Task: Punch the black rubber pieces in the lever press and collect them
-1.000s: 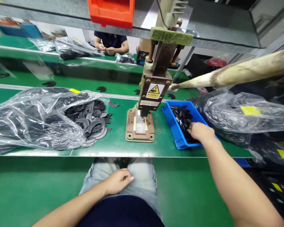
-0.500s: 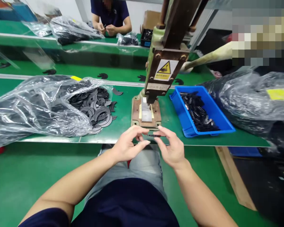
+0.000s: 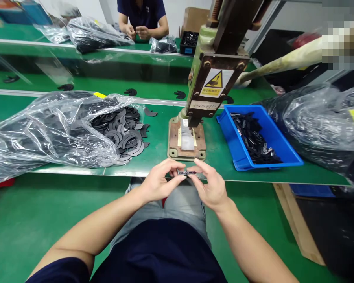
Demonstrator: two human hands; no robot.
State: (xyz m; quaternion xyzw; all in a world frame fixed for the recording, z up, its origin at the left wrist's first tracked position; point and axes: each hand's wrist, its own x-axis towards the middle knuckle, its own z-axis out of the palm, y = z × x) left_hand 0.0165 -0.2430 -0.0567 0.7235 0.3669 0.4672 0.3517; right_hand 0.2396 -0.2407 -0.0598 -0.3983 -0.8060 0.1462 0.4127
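Note:
Just in front of the table's near edge, my left hand (image 3: 164,179) and my right hand (image 3: 211,184) meet around a small, narrow black part (image 3: 186,173) with a shiny strip. My left thumb and index finger pinch its left end, while my right fingertips grip its right end. Fingers partly cover the part, so its full shape is hidden. Directly beyond my hands stands a hand press (image 3: 216,84) with a light metal fixture (image 3: 187,141) on its base. A blue bin (image 3: 286,155) to the right contains similar narrow black parts (image 3: 250,137).
On the left, a clear plastic bag (image 3: 53,137) spills curved black pieces (image 3: 126,135) onto the green table (image 3: 147,167). Another large bag (image 3: 318,122) lies right of the bin. Several black pieces lie on the strip behind. A person (image 3: 141,19) works across the table.
My left fingers have closed onto the left end of the black part, which was mainly in my right fingers. The view has shifted slightly, so the table things appear further right.

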